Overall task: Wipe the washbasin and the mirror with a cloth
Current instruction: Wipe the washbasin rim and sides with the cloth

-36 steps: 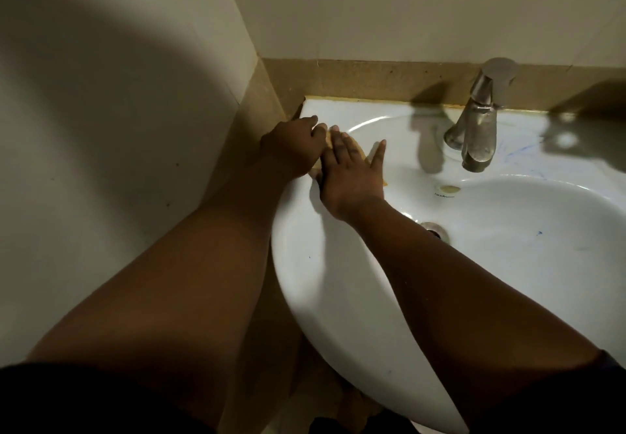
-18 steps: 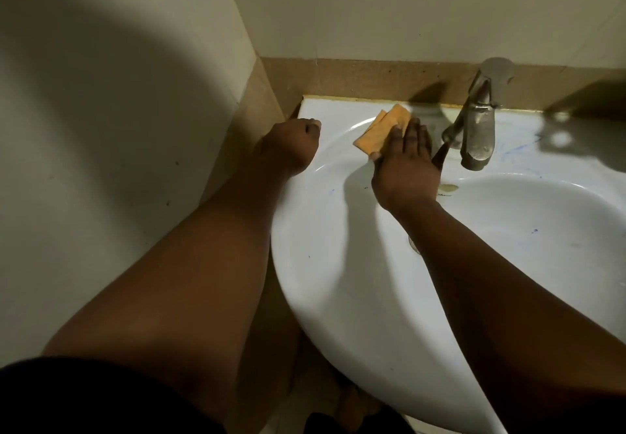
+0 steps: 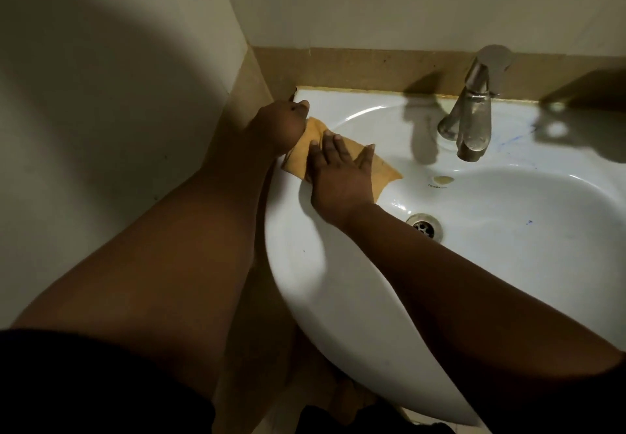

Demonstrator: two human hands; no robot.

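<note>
A white washbasin [image 3: 338,298] fills the right half of the head view. An orange cloth [image 3: 384,169] lies flat on its rear left rim. My right hand [image 3: 338,176] presses down on the cloth with straight, spread fingers. My left hand [image 3: 276,129] is just left of it, fingers curled over the basin's rear left corner and touching the cloth's edge. The mirror is out of view.
A metal tap [image 3: 474,118] stands on the basin's back ledge, right of the cloth. The drain [image 3: 425,225] sits in the bowl beside my right forearm. A tiled wall [image 3: 118,112] closes in on the left and a brown tile band [image 3: 372,68] runs behind the basin.
My right hand has slid the cloth leftward along the rim, from beside the tap back to my left hand. My left hand has stayed on the corner.
</note>
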